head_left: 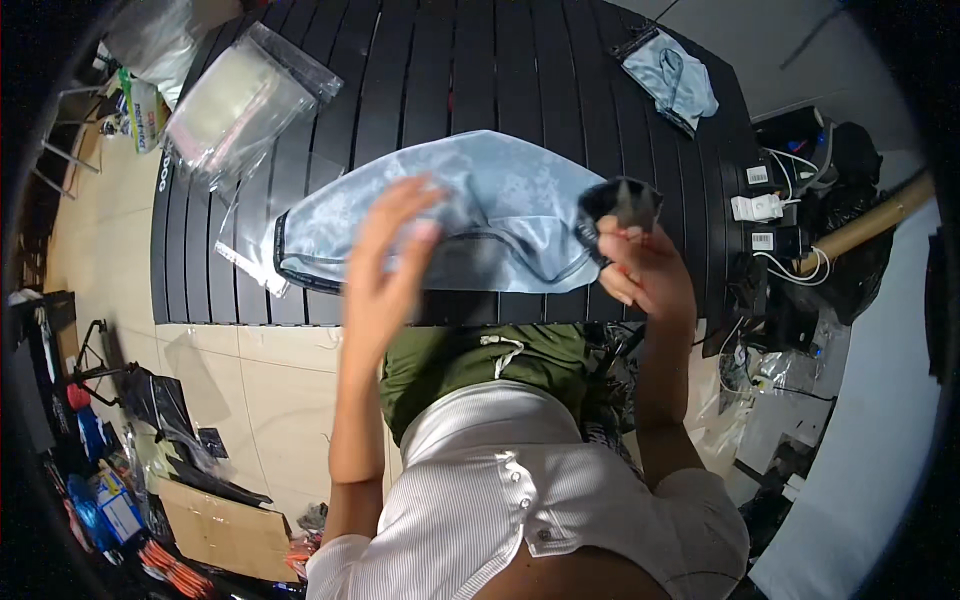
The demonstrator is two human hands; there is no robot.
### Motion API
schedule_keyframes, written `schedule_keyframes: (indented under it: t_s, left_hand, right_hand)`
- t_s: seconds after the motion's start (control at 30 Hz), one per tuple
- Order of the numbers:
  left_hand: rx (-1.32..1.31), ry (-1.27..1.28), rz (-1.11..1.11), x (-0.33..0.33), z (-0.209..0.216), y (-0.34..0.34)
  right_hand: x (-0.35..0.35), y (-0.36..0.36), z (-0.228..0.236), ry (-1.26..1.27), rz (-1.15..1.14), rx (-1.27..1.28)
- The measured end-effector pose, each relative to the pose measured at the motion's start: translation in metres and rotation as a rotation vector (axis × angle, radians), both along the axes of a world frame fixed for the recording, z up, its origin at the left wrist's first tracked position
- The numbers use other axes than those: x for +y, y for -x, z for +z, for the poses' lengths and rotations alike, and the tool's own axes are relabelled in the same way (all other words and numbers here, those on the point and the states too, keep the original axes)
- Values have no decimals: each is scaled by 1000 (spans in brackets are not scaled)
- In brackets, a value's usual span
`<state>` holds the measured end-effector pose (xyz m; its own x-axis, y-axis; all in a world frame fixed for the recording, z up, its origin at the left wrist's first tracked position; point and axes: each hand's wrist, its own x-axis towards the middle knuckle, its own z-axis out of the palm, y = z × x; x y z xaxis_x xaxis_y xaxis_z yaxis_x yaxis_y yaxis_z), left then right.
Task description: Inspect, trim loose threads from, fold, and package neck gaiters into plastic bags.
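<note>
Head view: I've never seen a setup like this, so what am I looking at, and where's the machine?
There is no robot here, just a person's two bare hands, seen from above by a wide, bending camera on their head. On the black slatted table lies a pale blue patterned fabric piece with black edging. The left hand, blurred, is over it; the right hand, at its black end, holds what looks like a small pointed metal tool. Beyond are clear plastic bags and a smaller, crumpled pale blue cloth.
</note>
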<state>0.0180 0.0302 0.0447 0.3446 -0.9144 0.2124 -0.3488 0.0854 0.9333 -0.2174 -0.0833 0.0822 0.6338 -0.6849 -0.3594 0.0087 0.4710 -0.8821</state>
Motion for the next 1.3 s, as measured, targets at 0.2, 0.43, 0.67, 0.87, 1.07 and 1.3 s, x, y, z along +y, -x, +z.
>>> schedule_keyframes:
  t_s: [0.2, 0.43, 0.67, 0.87, 1.07, 1.3]
  left_hand:
    - [417, 104, -640, -44, 5, 48]
    - [618, -429, -682, -43, 26, 31]
    - [838, -592, -647, -36, 20, 36]
    - [1060, -551, -475, -27, 18, 38]
    - [956, -488, -393, -17, 35, 40]
    - [627, -366, -383, -10, 47, 43]
  right_hand:
    - [4, -8, 18, 11, 221, 62]
    - [-4, 13, 16, 102, 143, 113]
    - [-6, 0, 8, 412, 158, 328]
    - [7, 6, -1, 686, -185, 351]
    - [46, 2, 17, 734, 8, 472]
    - [59, -6, 23, 912, 116, 601]
